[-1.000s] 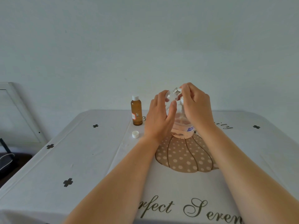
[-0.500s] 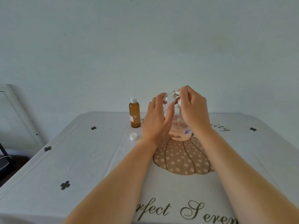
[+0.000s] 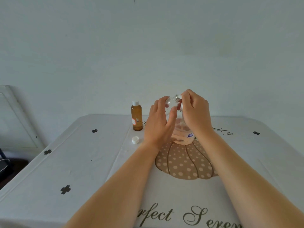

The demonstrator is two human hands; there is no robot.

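Note:
My left hand (image 3: 158,124) holds a small clear glass bottle (image 3: 171,102) between fingers and thumb, tilted with its silver neck toward the right. My right hand (image 3: 195,111) pinches a small white part at that neck (image 3: 178,97). Under both hands stands a larger clear bottle with pinkish liquid (image 3: 181,136) and a small blue-and-white label; my hands hide its top. An amber bottle with a white cap (image 3: 136,116) stands upright to the left. A loose white cap (image 3: 135,140) lies on the cloth in front of it.
The table is covered by a white cloth (image 3: 82,162) with dark clover marks, a dotted brown pumpkin print (image 3: 184,163) and script lettering. A white framed panel (image 3: 14,116) leans against the wall at the left. A dark object (image 3: 4,163) sits by the floor there.
Both hands and the small bottle stay together at the same spot; the fingers shifted only slightly at the bottle's neck. The camera tilted up a little.

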